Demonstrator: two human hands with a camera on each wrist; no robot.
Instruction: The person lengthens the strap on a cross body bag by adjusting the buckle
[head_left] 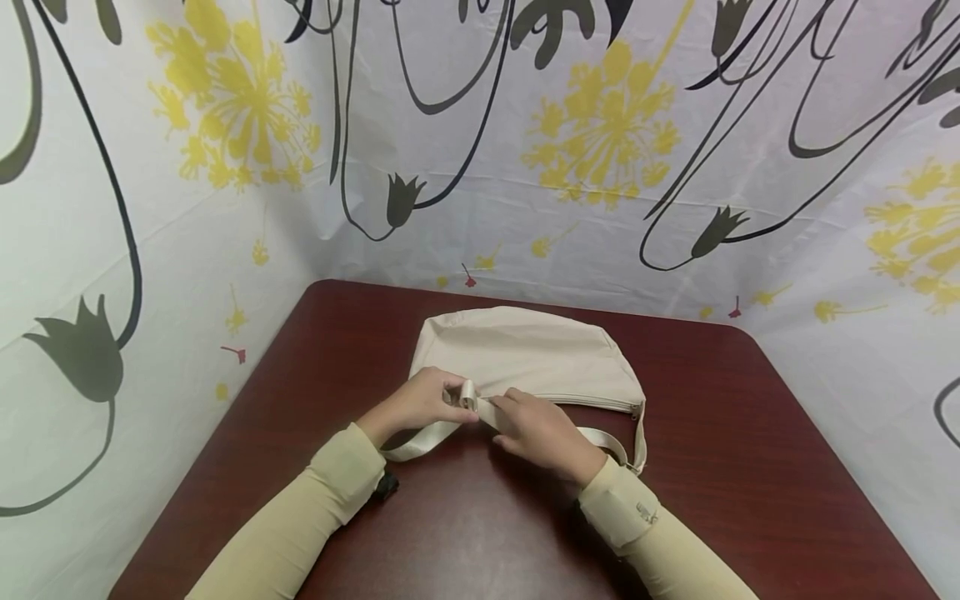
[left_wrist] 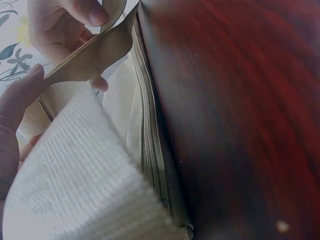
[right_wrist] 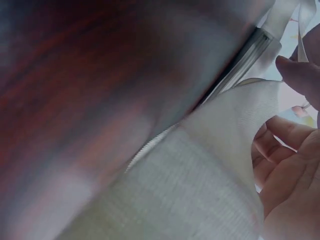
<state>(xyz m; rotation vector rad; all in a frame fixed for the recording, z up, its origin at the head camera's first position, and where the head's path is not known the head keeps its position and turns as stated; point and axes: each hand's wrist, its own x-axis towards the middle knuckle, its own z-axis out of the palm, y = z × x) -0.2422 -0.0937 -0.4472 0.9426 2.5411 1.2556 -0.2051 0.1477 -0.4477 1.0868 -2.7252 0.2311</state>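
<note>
A cream shoulder bag (head_left: 525, 354) lies on the table, its zipper (head_left: 592, 402) facing the person. My left hand (head_left: 425, 402) pinches a looped, folded part of the bag's strap (head_left: 468, 395) between thumb and fingers. Close on its right, my right hand (head_left: 543, 435) pinches the strap beside that loop. In the left wrist view the strap (left_wrist: 75, 165) fills the foreground, with the right hand (left_wrist: 62, 25) at the top. The right wrist view has the strap (right_wrist: 200, 165) running to the right hand (right_wrist: 295, 175). Whether a slider sits inside the loop is hard to tell.
The dark red wooden table (head_left: 480, 533) has rounded far corners. White cloth with yellow and grey flower prints (head_left: 465, 150) hangs behind and at both sides. A strap end joins the bag at its right corner (head_left: 639, 437).
</note>
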